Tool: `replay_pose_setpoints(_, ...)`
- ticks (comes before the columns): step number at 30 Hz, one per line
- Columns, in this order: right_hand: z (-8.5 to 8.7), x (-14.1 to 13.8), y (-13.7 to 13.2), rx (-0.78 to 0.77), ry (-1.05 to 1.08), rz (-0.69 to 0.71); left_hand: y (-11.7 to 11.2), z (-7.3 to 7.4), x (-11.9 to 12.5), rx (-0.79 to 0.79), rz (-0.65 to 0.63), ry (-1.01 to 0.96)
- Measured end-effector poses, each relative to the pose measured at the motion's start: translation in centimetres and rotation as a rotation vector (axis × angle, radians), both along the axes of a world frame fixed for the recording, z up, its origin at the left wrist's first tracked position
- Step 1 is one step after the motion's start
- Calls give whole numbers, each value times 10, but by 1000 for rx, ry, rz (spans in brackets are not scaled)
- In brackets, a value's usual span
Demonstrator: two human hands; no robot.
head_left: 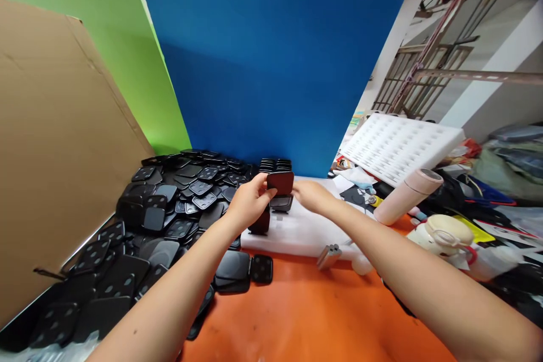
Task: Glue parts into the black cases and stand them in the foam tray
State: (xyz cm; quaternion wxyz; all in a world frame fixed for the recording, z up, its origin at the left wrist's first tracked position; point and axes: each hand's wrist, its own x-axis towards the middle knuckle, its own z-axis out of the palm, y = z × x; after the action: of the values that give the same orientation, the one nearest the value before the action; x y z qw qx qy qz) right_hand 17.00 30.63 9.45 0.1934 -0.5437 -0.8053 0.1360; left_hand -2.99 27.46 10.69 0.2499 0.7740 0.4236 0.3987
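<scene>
My left hand [250, 201] is closed around a stack of black square plastic parts [261, 222], its thumb and fingers pinching a dark reddish square piece [280, 181] at the top. My right hand [311, 195] reaches in from the right, fingers curled at the edge of a black square part [281, 202] just under the reddish one. Both hands hover over a white foam pad [297, 232] on the orange table [305, 311]. A neat row of stacked black parts [275, 165] stands behind the hands.
A large heap of black square parts [169, 203] fills the left, beside a cardboard sheet [55, 141]. Blue [271, 68] and green [106, 39] dividers stand behind. Right: a white perforated tray [399, 144], a pink cylinder [407, 195], a cream cup [445, 235], a small grey metal piece [328, 254].
</scene>
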Motion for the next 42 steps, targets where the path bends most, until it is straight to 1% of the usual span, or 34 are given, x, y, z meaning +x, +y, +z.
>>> replay_pose_setpoints(2,22,7,-13,34,65,-25,1,-2,3,31,-6,84)
replay_pose_setpoints(3,31,9,-20,35,122,-1,2,-4,5,44,-8,116)
replay_pose_setpoints(5,43,7,-33,16,220,118,3,-6,8,60,-13,154)
replay_pose_setpoints(6,45,5,-37,19,219,161,3,-7,10,66,-11,164)
replay_pose_setpoints(7,44,3,-40,33,188,177,3,-9,10,79,-6,177)
replay_pose_setpoints(10,28,-3,-39,94,62,104,1,-13,9,129,26,204)
replay_pose_setpoints(13,11,-6,-32,115,48,81,-1,-17,4,256,44,308)
replay_pose_setpoints(16,5,-8,-28,133,21,88,-3,-19,1,434,26,451)
replay_pose_setpoints(18,5,-9,-26,137,1,90,-3,-20,1,488,22,483)
replay_pose_setpoints(21,1,-10,-22,119,-31,89,-2,-22,3,484,50,512)
replay_pose_setpoints(26,-23,-18,-10,63,-79,57,3,-31,9,402,143,617)
replay_pose_setpoints(28,-29,-22,-7,51,-92,35,5,-32,14,386,156,640)
replay_pose_setpoints(29,-29,-24,-6,49,-98,22,4,-31,16,387,158,641)
replay_pose_setpoints(31,-24,-24,-11,53,-107,-14,-3,-29,20,408,171,627)
replay_pose_setpoints(33,-14,-22,-25,79,-106,-66,-18,-30,21,439,195,584)
replay_pose_setpoints(35,-6,-19,-52,125,-89,-124,-40,-39,17,460,172,505)
replay_pose_setpoints(36,-6,-17,-71,150,-70,-141,-53,-46,12,457,115,471)
replay_pose_setpoints(37,-10,-15,-92,172,-50,-148,-65,-56,5,447,46,449)
replay_pose_setpoints(38,-19,-14,-116,206,19,-110,-78,-68,-2,412,18,443)
replay_pose_setpoints(39,-32,-13,-141,219,75,-68,-90,-81,-9,369,6,451)
replay_pose_setpoints(40,-50,-13,-166,214,99,-15,-103,-95,-16,352,20,445)
replay_pose_setpoints(42,-96,-12,-211,160,78,52,-128,-126,-25,340,44,441)
